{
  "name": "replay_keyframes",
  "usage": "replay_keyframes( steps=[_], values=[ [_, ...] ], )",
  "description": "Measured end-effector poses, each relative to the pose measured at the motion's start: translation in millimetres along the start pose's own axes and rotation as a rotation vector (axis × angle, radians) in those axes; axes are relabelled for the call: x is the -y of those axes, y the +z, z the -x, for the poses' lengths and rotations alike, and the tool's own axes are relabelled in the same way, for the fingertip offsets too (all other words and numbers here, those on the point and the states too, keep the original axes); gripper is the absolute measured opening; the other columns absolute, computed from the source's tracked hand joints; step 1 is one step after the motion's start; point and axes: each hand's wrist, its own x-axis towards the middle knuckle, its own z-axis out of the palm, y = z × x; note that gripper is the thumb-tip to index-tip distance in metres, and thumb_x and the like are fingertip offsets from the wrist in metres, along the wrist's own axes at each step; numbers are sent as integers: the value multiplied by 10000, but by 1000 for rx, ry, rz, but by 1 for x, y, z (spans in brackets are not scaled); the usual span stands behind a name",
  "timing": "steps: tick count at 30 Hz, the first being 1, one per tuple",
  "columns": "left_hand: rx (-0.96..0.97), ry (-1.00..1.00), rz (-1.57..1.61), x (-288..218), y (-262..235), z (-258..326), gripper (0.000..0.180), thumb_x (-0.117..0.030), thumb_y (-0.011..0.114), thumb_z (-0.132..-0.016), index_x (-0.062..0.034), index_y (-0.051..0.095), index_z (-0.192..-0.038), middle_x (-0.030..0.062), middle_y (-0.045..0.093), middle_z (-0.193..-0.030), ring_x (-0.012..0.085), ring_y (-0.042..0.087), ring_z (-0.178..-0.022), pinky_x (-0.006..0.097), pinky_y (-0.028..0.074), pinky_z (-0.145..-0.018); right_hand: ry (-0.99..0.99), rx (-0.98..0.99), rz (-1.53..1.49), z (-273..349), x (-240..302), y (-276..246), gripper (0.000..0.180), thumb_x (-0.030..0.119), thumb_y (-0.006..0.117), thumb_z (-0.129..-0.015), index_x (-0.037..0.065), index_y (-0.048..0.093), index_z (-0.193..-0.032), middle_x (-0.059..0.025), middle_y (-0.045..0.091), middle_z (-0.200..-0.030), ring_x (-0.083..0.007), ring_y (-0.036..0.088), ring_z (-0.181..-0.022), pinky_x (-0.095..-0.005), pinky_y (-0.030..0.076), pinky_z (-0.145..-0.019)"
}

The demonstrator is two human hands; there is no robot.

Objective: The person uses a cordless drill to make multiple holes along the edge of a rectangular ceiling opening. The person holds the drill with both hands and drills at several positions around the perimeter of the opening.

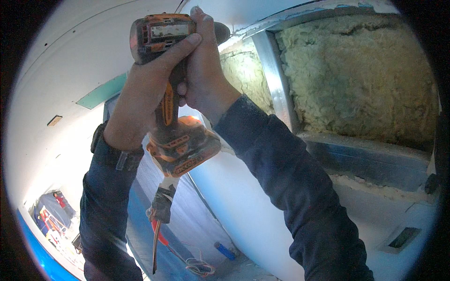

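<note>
Raised overhead, an orange and black cordless drill [161, 35] points its dark chuck toward the right, up by the ceiling edge. My left hand [140, 91] is closed around its grip from the left, thumb lying along the upper body. Pressed against the drill's other side is my right hand [206, 70], one finger reaching up near the chuck and the others curled by the grip. The battery pack [187, 147] hangs below both hands. What the drill's tip touches is hidden.
At the right, yellowish insulation [356, 79] fills an opening beside a metal stud [277, 75]. Beneath it runs a metal rail [370, 157]. A wall box opening [404, 238] sits lower right. Taped cable ends [163, 201] show below the drill, with coiled wire [199, 267] lower down.
</note>
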Motion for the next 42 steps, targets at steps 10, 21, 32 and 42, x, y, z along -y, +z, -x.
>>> replay_keyframes(
  steps=[10,21,32,42],
  values=[
    [3,1,72,4,1,-1,440,-403,776,-895,-41,665,-1120,22,645,-815,83,613,-599,223,524,-491,-26,-15,-13,1,-3,0,706,733,425,-937,69,637,-1041,-83,673,-843,-179,651,-637,-299,531,-494],
    [34,20,53,7,-3,-1,392,-407,763,-902,-54,681,-1050,6,624,-749,68,587,-551,213,501,-473,-15,-9,25,-1,-3,-3,714,741,404,-946,73,640,-1032,-96,686,-854,-199,663,-665,-332,550,-533],
    [-17,13,62,7,-2,0,342,-382,767,-905,-67,693,-1014,-2,617,-732,68,571,-550,222,459,-444,-25,-69,-42,2,-7,3,743,764,395,-944,75,643,-1070,-90,686,-864,-198,669,-695,-334,559,-559],
    [-7,41,87,4,2,6,388,-342,747,-925,-4,671,-1100,57,674,-879,112,673,-679,239,570,-521,-41,-75,-120,6,-5,9,748,751,398,-941,56,629,-1094,-139,679,-957,-245,691,-830,-371,598,-687]
  ],
)
